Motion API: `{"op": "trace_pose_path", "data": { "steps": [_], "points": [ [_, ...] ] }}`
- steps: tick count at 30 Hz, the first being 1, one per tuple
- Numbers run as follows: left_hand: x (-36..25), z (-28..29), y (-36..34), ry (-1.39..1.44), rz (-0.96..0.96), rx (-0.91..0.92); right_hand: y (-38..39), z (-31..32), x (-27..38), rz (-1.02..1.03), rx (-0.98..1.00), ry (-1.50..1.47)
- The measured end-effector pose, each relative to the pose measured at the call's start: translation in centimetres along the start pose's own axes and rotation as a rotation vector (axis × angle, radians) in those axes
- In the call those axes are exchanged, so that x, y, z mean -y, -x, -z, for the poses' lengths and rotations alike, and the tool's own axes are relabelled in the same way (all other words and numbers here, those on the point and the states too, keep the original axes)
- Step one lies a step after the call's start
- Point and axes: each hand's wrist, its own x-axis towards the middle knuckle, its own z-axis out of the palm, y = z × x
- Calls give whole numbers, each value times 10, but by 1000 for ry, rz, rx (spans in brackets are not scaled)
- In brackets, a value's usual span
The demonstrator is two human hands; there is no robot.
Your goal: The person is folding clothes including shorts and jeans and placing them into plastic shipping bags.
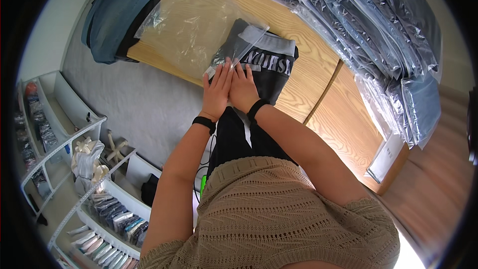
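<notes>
Right grip (244,88) atop dark garment (274,83), palm hidden

Just ahead of the right hand (244,87), the folded garment (271,56) looks like matt cloth. Beyond the left hand (216,90), the clear bag (186,25) is thin, glossy, crinkled plastic. The counter (311,84) beneath both is smooth grained wood. Well right of the hands, creased plastic shines on the packaged stack (378,35).

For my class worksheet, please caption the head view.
Left hand and right hand together on a folded dark garment partly under clear plastic.
</notes>
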Motion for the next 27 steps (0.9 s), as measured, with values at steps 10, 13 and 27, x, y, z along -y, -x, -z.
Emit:
{"op": "trace_pose_path", "data": {
  "steps": [10, 13, 27],
  "points": [
    [12, 5, -4, 214, -51, 3, 1, 14, -9, -64, 22, -532],
    [13, 15, 2, -108, -80, -61, 37, 32, -42, -261, -355, -789],
    [10, -6, 26, 300, 534, -176, 41, 0, -53, -869, 273, -2456]
  ]
}}
